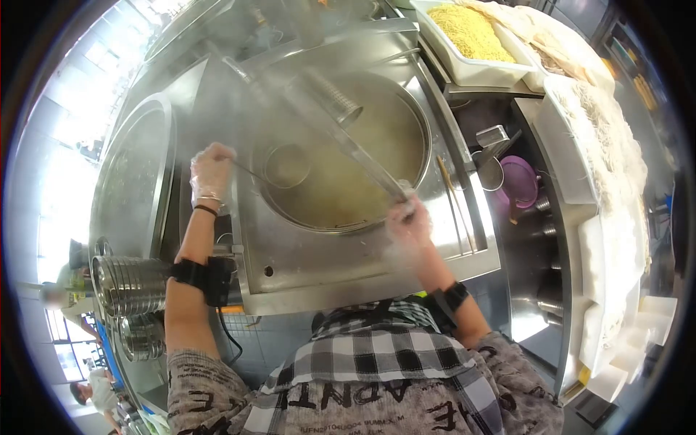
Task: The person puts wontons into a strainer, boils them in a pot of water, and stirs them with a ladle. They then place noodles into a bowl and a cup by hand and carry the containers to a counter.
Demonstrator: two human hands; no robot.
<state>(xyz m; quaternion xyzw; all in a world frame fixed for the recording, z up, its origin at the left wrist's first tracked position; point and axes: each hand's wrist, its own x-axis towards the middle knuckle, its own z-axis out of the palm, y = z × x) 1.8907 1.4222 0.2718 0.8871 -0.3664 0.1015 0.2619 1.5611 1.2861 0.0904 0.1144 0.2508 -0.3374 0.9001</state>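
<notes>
My left hand [212, 172], in a clear plastic glove, closes around the thin handle of a round wire skimmer [286, 167]. The skimmer's head lies over the cloudy, steaming water of a large round cooking pot [426, 145] set into a steel counter. In my gloved right hand [410, 223] is the end of a long flat metal handle [366, 161], which slants up and left across the pot. A perforated metal noodle basket [339, 103] shows beside the far half of that handle, blurred by steam.
Chopsticks [457, 203] lie on the counter right of the pot. Further right are a purple basket [519, 181], a tub of yellow noodles [471, 35] and trays of pale noodles [605, 152]. A large round lid [138, 174] and stacked steel bowls [127, 283] stand left. Other people are far left.
</notes>
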